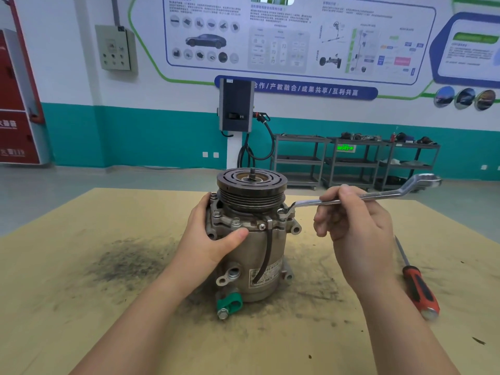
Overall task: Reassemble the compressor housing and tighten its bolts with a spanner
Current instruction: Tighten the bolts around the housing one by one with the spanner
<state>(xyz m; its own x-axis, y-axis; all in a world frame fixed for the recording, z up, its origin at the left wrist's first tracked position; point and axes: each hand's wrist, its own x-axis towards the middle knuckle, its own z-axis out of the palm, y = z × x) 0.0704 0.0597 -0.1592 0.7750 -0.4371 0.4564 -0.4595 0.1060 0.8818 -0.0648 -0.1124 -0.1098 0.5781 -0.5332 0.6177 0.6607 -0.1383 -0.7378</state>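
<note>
Two bare forearms reach in from the near edge toward the compressor [253, 239], which stands upright mid-table with its pulley [251, 185] on top. The left hand [208, 239] wraps the housing's left side, thumb across the front. The right hand [357, 226], right of the compressor, is closed around a spanner [351, 200] whose ring end sits over a bolt [281, 211] on the upper flange. A red-handled screwdriver [418, 285] lies on the table [81, 307] farther right.
</note>
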